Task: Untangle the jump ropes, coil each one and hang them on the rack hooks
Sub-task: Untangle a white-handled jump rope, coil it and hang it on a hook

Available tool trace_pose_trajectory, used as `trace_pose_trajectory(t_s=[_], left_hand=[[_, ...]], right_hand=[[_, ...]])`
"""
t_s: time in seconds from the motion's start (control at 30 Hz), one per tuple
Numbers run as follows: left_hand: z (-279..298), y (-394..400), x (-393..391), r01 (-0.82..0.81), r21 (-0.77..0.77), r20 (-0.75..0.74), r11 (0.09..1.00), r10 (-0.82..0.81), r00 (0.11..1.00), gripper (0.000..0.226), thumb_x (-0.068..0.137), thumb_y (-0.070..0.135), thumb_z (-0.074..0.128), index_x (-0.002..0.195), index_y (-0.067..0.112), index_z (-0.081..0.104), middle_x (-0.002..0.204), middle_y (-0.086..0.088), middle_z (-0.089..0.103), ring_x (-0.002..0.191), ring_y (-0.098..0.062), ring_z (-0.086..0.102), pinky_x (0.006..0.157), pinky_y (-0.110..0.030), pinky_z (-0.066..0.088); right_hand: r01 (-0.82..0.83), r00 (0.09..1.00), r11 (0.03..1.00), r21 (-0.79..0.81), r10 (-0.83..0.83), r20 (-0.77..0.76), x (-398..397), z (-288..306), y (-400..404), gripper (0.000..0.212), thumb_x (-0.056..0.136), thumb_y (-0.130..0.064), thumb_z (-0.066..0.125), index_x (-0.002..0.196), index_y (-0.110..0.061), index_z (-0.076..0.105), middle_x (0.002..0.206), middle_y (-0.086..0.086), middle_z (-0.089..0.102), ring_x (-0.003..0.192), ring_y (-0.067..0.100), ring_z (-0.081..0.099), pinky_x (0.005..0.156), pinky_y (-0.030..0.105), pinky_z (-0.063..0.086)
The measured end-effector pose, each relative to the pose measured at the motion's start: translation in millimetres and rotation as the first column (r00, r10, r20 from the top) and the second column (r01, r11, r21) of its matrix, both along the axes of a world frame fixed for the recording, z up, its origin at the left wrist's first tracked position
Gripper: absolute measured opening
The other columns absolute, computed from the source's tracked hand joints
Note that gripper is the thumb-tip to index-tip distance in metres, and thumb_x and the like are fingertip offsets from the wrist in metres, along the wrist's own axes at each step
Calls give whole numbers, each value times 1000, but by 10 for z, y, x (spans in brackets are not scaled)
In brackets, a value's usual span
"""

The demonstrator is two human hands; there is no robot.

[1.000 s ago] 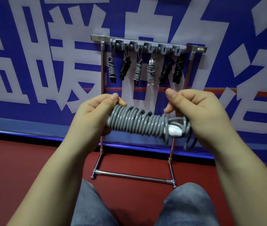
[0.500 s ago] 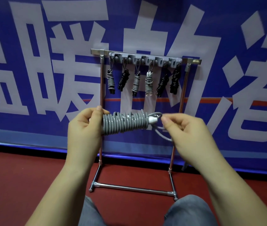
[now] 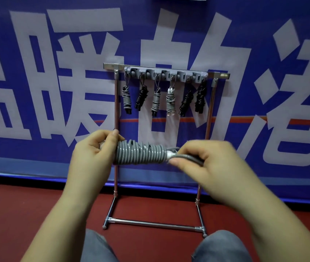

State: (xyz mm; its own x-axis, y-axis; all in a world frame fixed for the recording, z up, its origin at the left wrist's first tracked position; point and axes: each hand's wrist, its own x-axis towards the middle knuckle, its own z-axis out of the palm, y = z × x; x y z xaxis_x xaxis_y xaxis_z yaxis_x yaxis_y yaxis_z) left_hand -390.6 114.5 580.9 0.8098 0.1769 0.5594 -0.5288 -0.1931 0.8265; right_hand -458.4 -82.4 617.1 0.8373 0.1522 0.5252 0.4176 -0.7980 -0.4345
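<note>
A grey jump rope [image 3: 141, 153] is wound into a tight horizontal coil in front of me. My left hand [image 3: 95, 150] grips its left end. My right hand [image 3: 205, 159] pinches the loose grey strand by the white handle tip [image 3: 169, 154] at the coil's right end; this hand is blurred. Behind stands the metal rack [image 3: 115, 110] with a grey hook strip [image 3: 165, 73]. Several coiled ropes hang from its hooks, grey ones [image 3: 155, 101] and black ones [image 3: 185, 103].
A blue banner with large white characters [image 3: 56, 82] covers the wall behind the rack. The rack's base bar [image 3: 154, 224] rests on the red floor [image 3: 18, 214]. My knees in grey trousers [image 3: 220, 246] show at the bottom edge.
The coil has been pressed shorter and tighter. My right hand moved from gripping the coil's right end to pinching the loose strand beside it. The view tilted, so the rack sits lower.
</note>
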Motion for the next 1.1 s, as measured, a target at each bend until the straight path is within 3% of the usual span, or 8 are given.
trace_pose_trajectory(t_s=[0.13,0.27,0.4,0.5,0.6,0.77,0.93,1.1], left_hand=[[99,86,-27,256,-30,-80,966,-258,963,25,93,13,51,72,5,62,45,9,53,38,0,44,38,-7,33],[80,201,9,402,-41,-71,915,-404,912,28,70,45,61,67,18,68,56,-1,51,46,-10,40,43,-17,28],[42,159,-24,532,-207,-60,821,-553,831,40,60,60,74,64,21,67,55,1,51,45,-10,43,44,-18,35],[62,23,-83,483,-336,-36,809,-523,851,33,86,39,54,59,23,65,52,2,46,45,-13,33,42,-20,21],[71,-102,-101,421,-488,-62,764,-512,857,48,95,23,40,51,22,61,44,3,40,35,-8,22,41,-19,13],[35,-179,-85,251,-588,-105,769,-380,919,48,96,20,43,53,21,63,49,3,46,33,-6,26,36,-14,21],[-24,-180,-68,73,-395,-8,916,-83,997,33,97,21,46,68,17,61,47,11,47,41,-2,37,40,-16,31],[-157,-176,-24,-43,-216,76,976,60,995,25,86,40,47,71,29,64,59,1,53,59,-11,46,56,-28,38]], right_hand=[[-142,989,987,78,138,55,38,160,-116,22,67,-47,68,69,-25,72,71,-5,65,68,10,59,60,22,45],[-192,969,957,216,221,-115,174,131,-154,43,57,-58,62,63,-16,70,65,9,65,64,26,59,66,38,49],[-325,795,822,467,505,-336,139,87,-104,47,61,-67,61,53,-21,62,49,-4,50,48,11,40,48,18,34],[-272,775,625,731,593,-219,73,31,91,44,70,-62,56,53,-20,56,45,-4,41,40,5,33,41,15,27],[-196,909,478,856,416,-24,57,-72,327,35,88,-35,44,59,-16,51,43,-7,37,40,4,30,41,17,26],[-93,987,694,714,157,-25,130,-235,461,35,100,-20,29,70,-12,46,46,-5,35,41,4,28,41,17,26],[119,971,896,427,-14,-241,251,-310,378,31,99,-19,30,71,-20,42,58,-1,46,46,8,36,46,22,32],[157,935,971,178,-88,-343,289,-363,282,21,99,-26,33,90,-19,50,78,4,58,62,18,49,62,34,42]])
